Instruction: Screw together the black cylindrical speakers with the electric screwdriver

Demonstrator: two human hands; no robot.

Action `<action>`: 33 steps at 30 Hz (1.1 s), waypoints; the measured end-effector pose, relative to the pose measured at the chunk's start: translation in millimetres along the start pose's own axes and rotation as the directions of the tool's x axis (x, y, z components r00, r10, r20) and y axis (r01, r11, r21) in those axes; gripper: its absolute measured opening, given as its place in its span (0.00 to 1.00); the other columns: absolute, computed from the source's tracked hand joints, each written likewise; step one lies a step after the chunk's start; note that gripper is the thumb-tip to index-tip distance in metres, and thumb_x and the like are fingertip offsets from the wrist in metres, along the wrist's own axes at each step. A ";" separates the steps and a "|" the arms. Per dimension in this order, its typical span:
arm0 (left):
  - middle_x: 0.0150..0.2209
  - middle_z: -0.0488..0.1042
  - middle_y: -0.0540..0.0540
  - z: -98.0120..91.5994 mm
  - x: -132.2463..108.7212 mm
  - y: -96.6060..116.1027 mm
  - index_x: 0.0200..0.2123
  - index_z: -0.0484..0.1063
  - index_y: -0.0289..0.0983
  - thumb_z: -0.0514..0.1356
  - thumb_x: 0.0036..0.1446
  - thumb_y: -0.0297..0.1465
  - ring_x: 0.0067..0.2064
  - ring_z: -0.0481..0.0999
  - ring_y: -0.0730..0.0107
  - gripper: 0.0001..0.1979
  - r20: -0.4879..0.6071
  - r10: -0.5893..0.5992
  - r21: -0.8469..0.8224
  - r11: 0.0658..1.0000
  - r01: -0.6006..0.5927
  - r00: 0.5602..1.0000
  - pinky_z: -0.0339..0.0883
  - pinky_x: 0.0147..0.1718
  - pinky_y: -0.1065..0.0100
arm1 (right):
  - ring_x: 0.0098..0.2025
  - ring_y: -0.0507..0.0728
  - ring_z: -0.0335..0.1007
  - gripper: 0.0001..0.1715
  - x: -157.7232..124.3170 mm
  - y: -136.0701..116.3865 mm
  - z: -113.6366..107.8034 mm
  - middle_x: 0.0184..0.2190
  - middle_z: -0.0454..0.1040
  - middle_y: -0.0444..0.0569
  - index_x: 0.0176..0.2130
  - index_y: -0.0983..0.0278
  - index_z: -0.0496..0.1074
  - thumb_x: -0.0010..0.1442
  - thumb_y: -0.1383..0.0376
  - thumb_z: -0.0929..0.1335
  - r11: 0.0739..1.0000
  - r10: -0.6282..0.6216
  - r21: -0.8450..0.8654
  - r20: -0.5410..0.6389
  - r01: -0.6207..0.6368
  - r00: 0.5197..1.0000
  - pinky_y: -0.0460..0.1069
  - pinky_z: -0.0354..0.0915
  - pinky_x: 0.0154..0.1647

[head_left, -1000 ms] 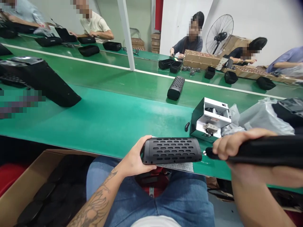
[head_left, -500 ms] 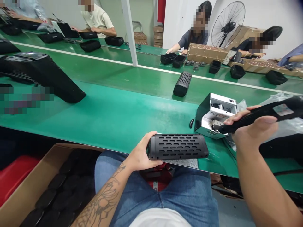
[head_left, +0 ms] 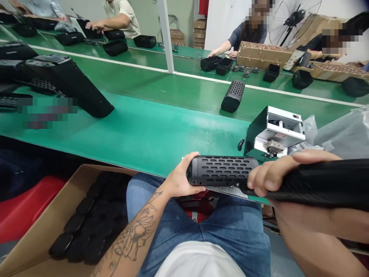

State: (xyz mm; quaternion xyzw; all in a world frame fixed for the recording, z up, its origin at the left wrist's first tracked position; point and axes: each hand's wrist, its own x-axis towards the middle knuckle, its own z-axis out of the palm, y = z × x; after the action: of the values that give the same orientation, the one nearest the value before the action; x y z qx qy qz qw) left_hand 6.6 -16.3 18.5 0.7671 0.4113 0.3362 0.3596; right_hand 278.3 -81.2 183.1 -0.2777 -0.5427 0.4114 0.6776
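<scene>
My left hand [head_left: 181, 179] grips the left end of a black perforated speaker housing [head_left: 223, 171] that lies lengthwise along the near edge of the green bench [head_left: 150, 134]. My right hand [head_left: 276, 175] is wrapped round a black electric screwdriver [head_left: 319, 182], held level with its tip against the housing's right end. A white and black screw feeder box [head_left: 272, 134] stands just behind the housing, with a small black part [head_left: 241, 144] on the bench to its left.
A cardboard box [head_left: 34, 234] holding several black oval parts sits by my left knee. A second perforated housing [head_left: 233, 96] lies farther out on the belt. Large black shells [head_left: 66, 86] lie at left, clear plastic bags [head_left: 343, 134] at right. Other people work across the line.
My right hand brought the screwdriver down from the screw feeder to the housing's right end. My left hand kept its grip on the housing.
</scene>
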 end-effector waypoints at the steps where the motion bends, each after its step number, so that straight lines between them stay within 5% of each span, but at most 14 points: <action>1: 0.74 0.67 0.37 0.7 -0.2 -1.0 0.78 0.53 0.48 0.82 0.47 0.48 0.72 0.73 0.40 0.63 -0.001 0.001 0.002 1.000 -0.001 1.000 0.67 0.75 0.44 | 0.22 0.59 0.73 0.36 3.9 6.1 7.3 0.27 0.76 0.46 0.53 0.57 0.82 0.63 0.34 0.75 1.000 -0.017 0.005 -0.006 0.017 1.000 0.58 0.76 0.28; 7: 0.72 0.68 0.38 2.1 1.3 -0.8 0.78 0.53 0.48 0.83 0.45 0.47 0.70 0.75 0.43 0.64 -0.008 0.029 -0.008 1.000 -0.030 1.000 0.71 0.72 0.46 | 0.20 0.59 0.72 0.39 13.0 30.7 11.8 0.25 0.77 0.45 0.51 0.58 0.83 0.58 0.31 0.77 1.000 0.001 -0.007 -0.013 -0.001 1.000 0.56 0.73 0.23; 16: 0.72 0.68 0.37 0.8 2.5 1.7 0.78 0.53 0.47 0.82 0.46 0.48 0.71 0.74 0.43 0.63 -0.006 0.047 -0.008 0.999 -0.047 0.999 0.69 0.73 0.46 | 0.23 0.61 0.78 0.39 23.6 51.5 -16.5 0.29 0.80 0.46 0.55 0.57 0.81 0.61 0.33 0.76 0.999 -0.023 0.043 0.304 0.010 0.953 0.57 0.78 0.26; 33: 0.71 0.69 0.37 1.3 2.8 2.6 0.77 0.53 0.48 0.82 0.45 0.50 0.69 0.76 0.42 0.63 0.001 0.001 -0.004 1.000 -0.001 1.000 0.72 0.69 0.46 | 0.20 0.58 0.74 0.33 14.7 59.0 -2.8 0.26 0.77 0.44 0.50 0.57 0.82 0.58 0.38 0.80 0.997 0.039 0.052 0.272 -0.055 0.962 0.56 0.75 0.25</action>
State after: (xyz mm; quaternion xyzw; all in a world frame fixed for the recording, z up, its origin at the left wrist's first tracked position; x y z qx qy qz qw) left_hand 9.9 -15.3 20.6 0.7668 0.4102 0.3369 0.3610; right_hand 266.9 -38.4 141.3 -0.2117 -0.6110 0.4773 0.5950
